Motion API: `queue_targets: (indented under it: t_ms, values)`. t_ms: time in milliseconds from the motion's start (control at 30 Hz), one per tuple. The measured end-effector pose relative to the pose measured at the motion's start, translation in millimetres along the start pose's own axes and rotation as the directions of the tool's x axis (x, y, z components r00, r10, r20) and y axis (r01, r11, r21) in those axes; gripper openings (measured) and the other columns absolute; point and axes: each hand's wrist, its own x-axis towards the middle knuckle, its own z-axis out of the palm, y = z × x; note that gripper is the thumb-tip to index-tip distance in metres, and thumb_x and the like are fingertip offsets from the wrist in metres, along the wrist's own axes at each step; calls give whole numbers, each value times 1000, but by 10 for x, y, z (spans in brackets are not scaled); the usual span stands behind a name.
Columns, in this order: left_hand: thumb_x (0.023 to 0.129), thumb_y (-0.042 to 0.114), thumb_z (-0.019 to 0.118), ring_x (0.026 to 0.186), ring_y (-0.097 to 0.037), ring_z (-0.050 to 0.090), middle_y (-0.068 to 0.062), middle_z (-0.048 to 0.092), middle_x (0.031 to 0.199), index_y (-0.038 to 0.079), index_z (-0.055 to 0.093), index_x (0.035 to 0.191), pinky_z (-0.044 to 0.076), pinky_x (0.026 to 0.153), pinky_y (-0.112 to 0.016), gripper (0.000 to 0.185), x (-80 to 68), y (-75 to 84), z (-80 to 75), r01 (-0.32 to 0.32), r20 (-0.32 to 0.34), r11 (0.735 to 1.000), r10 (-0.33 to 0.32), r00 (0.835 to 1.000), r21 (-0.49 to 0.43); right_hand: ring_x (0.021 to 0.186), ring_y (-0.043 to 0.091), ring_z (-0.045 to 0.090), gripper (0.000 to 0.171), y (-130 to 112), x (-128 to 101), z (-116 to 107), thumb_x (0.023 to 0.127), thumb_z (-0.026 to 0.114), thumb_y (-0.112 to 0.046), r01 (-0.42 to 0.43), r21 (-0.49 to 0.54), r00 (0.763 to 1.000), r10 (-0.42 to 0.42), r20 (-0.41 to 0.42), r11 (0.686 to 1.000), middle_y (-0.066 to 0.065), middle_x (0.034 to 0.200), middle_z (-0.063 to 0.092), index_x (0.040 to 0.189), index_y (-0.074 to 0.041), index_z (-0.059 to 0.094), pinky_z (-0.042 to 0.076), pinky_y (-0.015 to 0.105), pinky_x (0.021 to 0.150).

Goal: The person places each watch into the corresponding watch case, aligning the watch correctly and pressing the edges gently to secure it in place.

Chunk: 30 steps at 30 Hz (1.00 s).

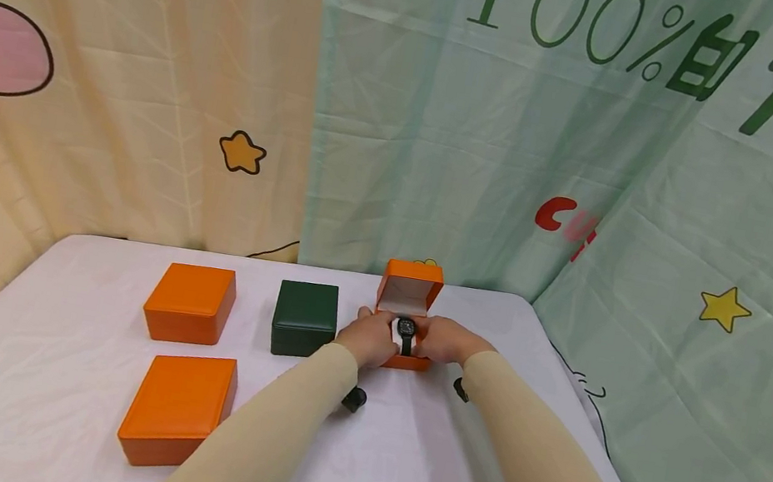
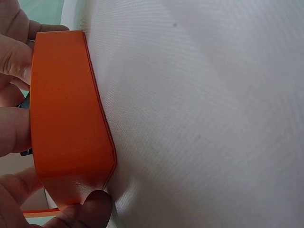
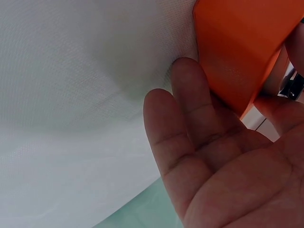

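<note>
An open orange watch box (image 1: 411,287), lid raised at the back, stands near the table's far edge. Inside it a black watch (image 1: 405,335) is wrapped round a white cushion. From the left, my left hand (image 1: 369,337) reaches over the rim with thumb and forefinger at the cushion's side; other fingers (image 2: 97,209) curl at the box's outer corner. Opposite it, my right hand (image 1: 445,340) reaches in with its thumb and forefinger. Its other fingers (image 3: 164,128) extend outside, beside the box wall. The fingertips inside the box are mostly hidden.
A closed green box (image 1: 305,319) stands just left of the hands. Farther left are two closed orange boxes, one toward the back (image 1: 189,303) and one nearer (image 1: 180,406). A white cloth covers the table (image 1: 34,354); printed curtains (image 1: 430,155) hang behind and to the right.
</note>
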Motion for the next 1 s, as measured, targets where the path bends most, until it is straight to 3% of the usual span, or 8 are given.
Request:
queue_targets:
  t_ms: [200,433,667,1000]
  values:
    - [96,27,72,97,-29,57,-18,49,125,19,59,147,52,82,-41,53,8,8,-7,8,-10,999,-7,1000,32,105,27,55,71,-13,-16,-9,95,73,-20,-6,-3,1000,6,-1,1000,5,123,68,160,-27,47,45,39,93]
    - [95,30,74,94,-30,61,-21,48,135,21,54,153,53,85,-42,62,30,16,1,30,-14,998,-30,999,57,103,26,55,71,-15,-16,-12,95,72,-20,0,-7,1000,0,4,1000,5,111,65,160,-28,47,43,39,90]
    - [95,30,74,96,-30,61,-21,48,135,20,54,153,54,85,-43,62,44,12,10,38,-15,997,-37,999,63,105,26,55,71,-5,1,0,94,73,-21,1,-13,1000,-1,1,1000,3,114,66,160,-28,47,44,39,93]
    - [97,29,71,103,-28,55,-17,53,124,18,61,144,53,84,-43,50,4,10,5,0,-22,999,1,1000,43,104,26,56,72,5,3,3,93,73,-21,-6,-19,1000,6,2,1000,3,120,68,160,-29,47,46,39,95]
